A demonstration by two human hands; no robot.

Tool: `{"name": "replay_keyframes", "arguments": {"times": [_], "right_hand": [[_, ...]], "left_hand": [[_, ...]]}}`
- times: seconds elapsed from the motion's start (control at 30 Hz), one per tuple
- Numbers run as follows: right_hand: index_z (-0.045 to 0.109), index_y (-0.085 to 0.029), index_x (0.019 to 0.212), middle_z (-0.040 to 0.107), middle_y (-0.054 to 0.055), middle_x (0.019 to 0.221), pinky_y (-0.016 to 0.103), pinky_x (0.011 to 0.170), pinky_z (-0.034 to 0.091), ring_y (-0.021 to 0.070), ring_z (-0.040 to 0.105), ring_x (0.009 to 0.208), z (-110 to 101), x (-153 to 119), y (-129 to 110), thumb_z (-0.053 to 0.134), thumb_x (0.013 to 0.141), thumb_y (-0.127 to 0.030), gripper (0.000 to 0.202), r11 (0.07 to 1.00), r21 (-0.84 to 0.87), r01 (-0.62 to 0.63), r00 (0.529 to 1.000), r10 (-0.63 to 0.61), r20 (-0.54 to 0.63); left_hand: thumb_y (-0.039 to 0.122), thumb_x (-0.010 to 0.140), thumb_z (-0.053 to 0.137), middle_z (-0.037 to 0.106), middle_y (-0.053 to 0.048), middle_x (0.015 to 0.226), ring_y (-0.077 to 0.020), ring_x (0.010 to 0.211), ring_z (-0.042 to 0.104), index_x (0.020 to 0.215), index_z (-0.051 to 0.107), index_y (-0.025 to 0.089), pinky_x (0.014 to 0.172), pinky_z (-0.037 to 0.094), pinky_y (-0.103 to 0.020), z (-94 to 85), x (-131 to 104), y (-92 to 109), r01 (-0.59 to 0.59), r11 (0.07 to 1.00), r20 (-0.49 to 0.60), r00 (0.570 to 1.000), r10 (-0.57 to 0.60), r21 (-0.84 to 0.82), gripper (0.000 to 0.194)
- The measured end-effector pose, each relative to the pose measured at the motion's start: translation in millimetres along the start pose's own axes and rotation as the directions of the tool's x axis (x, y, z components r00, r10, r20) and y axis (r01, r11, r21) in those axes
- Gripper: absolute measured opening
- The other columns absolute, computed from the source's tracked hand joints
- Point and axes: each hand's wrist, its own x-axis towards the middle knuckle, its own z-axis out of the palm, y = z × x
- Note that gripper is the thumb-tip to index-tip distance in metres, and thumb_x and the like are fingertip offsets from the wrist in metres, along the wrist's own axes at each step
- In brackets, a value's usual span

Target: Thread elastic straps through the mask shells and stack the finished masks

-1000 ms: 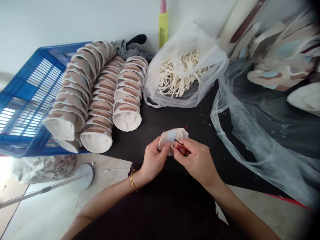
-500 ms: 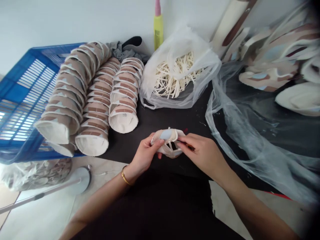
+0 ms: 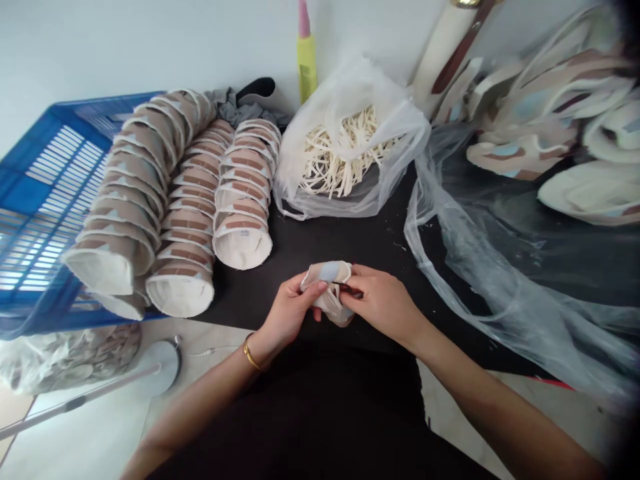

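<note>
Over the dark table front, a beige shoe upper [image 3: 327, 272] with a pale blue patch is held between both hands. My left hand [image 3: 291, 305] grips its left side, thumb on top and fingers underneath. My right hand [image 3: 381, 300] is closed at the right edge, its fingertips pressed around a thin dark tool [image 3: 341, 285] whose tip points into the upper's opening. The tool's kind is not clear, as the fingers cover most of it. A pale strip [image 3: 336, 292] shows at the opening.
Nested rows of shoe uppers [image 3: 187, 293] stand at left, partly over a blue crate [image 3: 37, 177]. Behind the hands lies a plastic bag [image 3: 400, 120] of cream strips [image 3: 340, 160]. More uppers [image 3: 520, 150] and clear plastic [image 3: 465, 247] lie at right. A yellow bottle [image 3: 307, 67] stands by the wall.
My right hand has moved left, closer to my left hand. The upper's opening looks narrower and its right side is more bunched. The view has shifted slightly.
</note>
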Motion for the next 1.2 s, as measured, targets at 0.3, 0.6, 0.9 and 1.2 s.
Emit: {"name": "replay_keyframes", "arguments": {"times": [0.3, 0.6, 0.9, 1.2], "right_hand": [[0.057, -0.020, 0.063, 0.058, -0.002, 0.071, 0.023, 0.057, 0.039, 0.0115, 0.052, 0.061, -20, 5, -3, 0.058, 0.082, -0.026, 0.020, 0.948, 0.318, 0.001, 0.988, -0.051, 0.147], [0.070, -0.021, 0.077, 0.065, 0.003, 0.091, 0.028, 0.072, 0.047, 0.0161, 0.060, 0.079, -22, 1, 3, 0.063, 0.084, -0.034, 0.016, 0.900, 0.436, -0.009, 0.981, -0.077, 0.180], [0.063, -0.021, 0.084, 0.059, -0.003, 0.071, 0.024, 0.059, 0.042, 0.0123, 0.052, 0.063, -8, -14, 16, 0.062, 0.089, -0.036, 0.016, 0.842, 0.528, -0.109, 0.987, 0.027, 0.161], [0.061, -0.023, 0.096, 0.054, -0.004, 0.073, 0.023, 0.046, 0.029, 0.0084, 0.039, 0.053, 36, -20, 2, 0.071, 0.083, -0.050, 0.032, 0.467, 0.878, -0.101, 0.894, 0.430, -0.126]], "left_hand": [[0.050, 0.087, 0.067, 0.058, 0.003, 0.065, -0.0065, 0.044, 0.048, 0.093, 0.067, 0.016, 0.039, 0.040, -0.018, -9.3, -3, 15, -0.031, 0.966, 0.023, 0.999, 0.025, 0.257, 0.035], [0.054, 0.087, 0.065, 0.055, 0.003, 0.067, -0.0064, 0.044, 0.044, 0.095, 0.065, 0.015, 0.037, 0.040, -0.019, -13.5, 0, 13, 0.028, 0.986, 0.015, 0.999, -0.031, 0.166, 0.040], [0.062, 0.075, 0.073, 0.049, 0.002, 0.058, -0.0057, 0.045, 0.038, 0.077, 0.067, 0.013, 0.038, 0.021, -0.018, -34.0, 15, 33, 0.373, 0.923, 0.267, 0.903, -0.337, -0.097, 0.050], [0.033, 0.072, 0.082, 0.070, -0.009, 0.099, -0.0180, 0.083, 0.063, 0.112, 0.071, 0.014, 0.060, 0.054, -0.023, -11.6, -6, 4, 0.181, 0.906, 0.277, 0.958, -0.075, -0.382, 0.045]]}}
